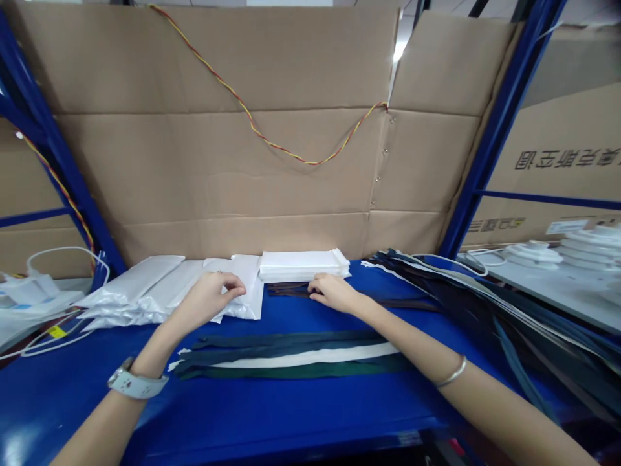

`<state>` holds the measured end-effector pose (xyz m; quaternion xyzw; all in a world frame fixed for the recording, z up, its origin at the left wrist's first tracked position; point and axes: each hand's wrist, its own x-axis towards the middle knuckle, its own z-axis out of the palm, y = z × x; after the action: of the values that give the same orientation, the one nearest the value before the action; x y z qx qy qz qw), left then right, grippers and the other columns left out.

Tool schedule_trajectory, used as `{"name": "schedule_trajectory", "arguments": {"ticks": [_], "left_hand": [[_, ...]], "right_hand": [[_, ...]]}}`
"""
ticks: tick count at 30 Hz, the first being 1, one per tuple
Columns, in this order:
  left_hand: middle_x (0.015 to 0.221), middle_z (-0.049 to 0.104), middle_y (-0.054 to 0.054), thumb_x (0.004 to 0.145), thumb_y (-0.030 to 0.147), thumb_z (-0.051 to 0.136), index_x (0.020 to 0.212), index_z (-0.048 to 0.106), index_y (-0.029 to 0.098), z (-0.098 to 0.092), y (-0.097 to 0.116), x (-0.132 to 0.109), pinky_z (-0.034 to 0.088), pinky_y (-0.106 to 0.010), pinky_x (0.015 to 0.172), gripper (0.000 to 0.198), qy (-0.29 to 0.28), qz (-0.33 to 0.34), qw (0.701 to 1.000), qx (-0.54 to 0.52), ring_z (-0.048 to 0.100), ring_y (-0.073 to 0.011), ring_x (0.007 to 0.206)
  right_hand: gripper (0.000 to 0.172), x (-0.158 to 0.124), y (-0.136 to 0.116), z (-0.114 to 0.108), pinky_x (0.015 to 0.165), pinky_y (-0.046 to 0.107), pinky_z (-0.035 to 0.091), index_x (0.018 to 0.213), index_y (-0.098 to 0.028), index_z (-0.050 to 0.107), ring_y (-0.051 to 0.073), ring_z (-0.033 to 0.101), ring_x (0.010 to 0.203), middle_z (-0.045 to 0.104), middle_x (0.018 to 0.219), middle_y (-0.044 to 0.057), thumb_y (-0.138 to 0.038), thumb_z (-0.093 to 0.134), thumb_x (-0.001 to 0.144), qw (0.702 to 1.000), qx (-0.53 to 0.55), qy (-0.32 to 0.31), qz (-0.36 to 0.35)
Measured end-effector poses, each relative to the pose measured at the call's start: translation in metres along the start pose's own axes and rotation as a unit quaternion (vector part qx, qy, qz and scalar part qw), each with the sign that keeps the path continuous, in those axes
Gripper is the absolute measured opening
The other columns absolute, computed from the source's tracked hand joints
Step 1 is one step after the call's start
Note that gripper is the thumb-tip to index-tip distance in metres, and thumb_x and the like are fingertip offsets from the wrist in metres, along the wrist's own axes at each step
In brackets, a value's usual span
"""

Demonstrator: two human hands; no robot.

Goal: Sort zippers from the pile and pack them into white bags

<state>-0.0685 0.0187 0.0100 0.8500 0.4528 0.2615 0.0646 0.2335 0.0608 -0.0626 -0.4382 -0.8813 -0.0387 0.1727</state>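
Observation:
My right hand (334, 292) is at the back of the table with its fingertips closed on a dark brown zipper (288, 290), one of a few lying just in front of a white stack. Over the white plastic packets (245, 304) hovers my left hand (211, 299), thumb and fingers curled together with nothing visible in them. Nearer to me, a row of zippers lies flat: dark blue ones (291, 339), a white one (310, 356) and a dark green one (301, 371). My right forearm covers their right ends.
A stack of flat white packs (305, 264) stands against the cardboard wall (218, 168). More white packets (150, 285) lie at left. A large pile of dark zippers (485, 304) fills the right side. Blue posts (504, 129) frame the blue table (272, 414); white cables lie at left.

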Motion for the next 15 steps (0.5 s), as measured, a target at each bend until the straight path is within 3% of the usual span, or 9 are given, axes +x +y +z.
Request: {"name": "schedule_trajectory", "arguments": {"ticks": [4,7,10,12,15], "left_hand": [[0.077,0.068,-0.003,0.079,0.029,0.052,0.072,0.068,0.019,0.017,0.008,0.0,0.041,-0.025,0.063,0.021,0.045,-0.003,0.999,-0.03,0.058,-0.0166,0.07],[0.078,0.068,-0.003,0.081,0.03,0.049,0.077,0.066,0.018,0.026,0.014,-0.002,0.043,-0.024,0.06,0.021,0.041,-0.022,0.995,-0.088,0.059,-0.0151,0.068],[0.068,0.066,-0.002,0.083,0.032,0.047,0.088,0.063,0.017,0.033,0.017,-0.004,0.04,-0.022,0.05,0.022,0.027,-0.054,0.991,-0.121,0.056,-0.0126,0.055],[0.068,0.065,-0.003,0.084,0.033,0.046,0.092,0.061,0.017,0.037,0.018,-0.004,0.04,-0.022,0.048,0.023,0.05,-0.061,0.989,-0.128,0.056,-0.0124,0.054],[0.1,0.064,-0.009,0.084,0.034,0.048,0.106,0.056,0.018,0.043,0.019,-0.004,0.046,-0.024,0.058,0.029,0.108,-0.046,0.981,-0.158,0.062,-0.0157,0.076]], "right_hand": [[0.022,0.003,-0.011,0.01,0.073,0.031,0.04,0.078,-0.011,0.068,0.023,0.059,0.082,0.064,0.084,0.014,-0.013,0.047,0.082,0.997,-0.077,0.006,-0.024],[0.021,0.002,-0.011,0.004,0.075,0.032,0.04,0.074,-0.011,0.067,0.022,0.059,0.079,0.065,0.081,0.013,-0.012,0.047,0.08,0.998,-0.052,0.034,-0.013],[0.018,0.001,-0.007,-0.005,0.07,0.029,0.042,0.075,-0.014,0.065,0.018,0.059,0.073,0.065,0.076,0.008,-0.016,0.047,0.079,0.991,0.094,0.085,0.044],[0.017,-0.001,-0.005,-0.009,0.065,0.027,0.043,0.078,-0.015,0.062,0.016,0.059,0.068,0.064,0.072,0.006,-0.02,0.046,0.08,0.967,0.226,0.094,0.071],[0.016,-0.005,-0.007,-0.016,0.055,0.024,0.043,0.079,-0.016,0.058,0.014,0.057,0.058,0.061,0.063,0.002,-0.026,0.046,0.081,0.912,0.393,0.065,0.098]]}}
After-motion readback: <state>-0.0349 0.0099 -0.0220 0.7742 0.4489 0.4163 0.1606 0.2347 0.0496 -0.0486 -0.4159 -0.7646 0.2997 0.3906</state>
